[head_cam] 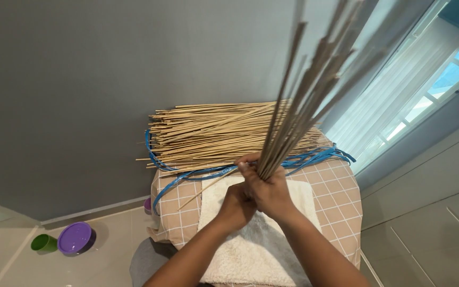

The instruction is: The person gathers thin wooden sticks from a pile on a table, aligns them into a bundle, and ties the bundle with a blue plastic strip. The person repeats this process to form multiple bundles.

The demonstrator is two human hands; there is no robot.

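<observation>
1. Gripping a handful of thin tan sticks (304, 101) at their lower ends, the right hand (270, 192) has its fingers (251, 171) curled tight around the bunch, pressed together with no gap showing.
2. The left hand (238, 204) sits just beside and under the right, touching it at the base of the bunch. Its fingers are mostly hidden behind the right hand, so I cannot tell how tightly they are wrapped.
3. The held sticks fan upward and away, tilted to the right, their far ends blurred near the top edge of the view.
4. Directly below the hands lies a white towel (256, 250) spread over a checked tan cloth (336, 196) that covers the bench.
5. Behind the towel rests a large pile of the same sticks (208, 135), lying flat, with a blue strap (314, 158) looped around and under it.
6. One loose stick (208, 188) lies slanted across the cloth, apart from the pile.
7. On the floor to the left stand a purple lid (74, 237) and a green cup (43, 243), touching or nearly so.
8. Risks, as I judge them: the bunch is held only at one end, so a loosened grip could let sticks slide out and scatter; the splayed tips could snap if they struck the wall (70, 79); a sweep of the bunch could knock the pile off the bench.
</observation>
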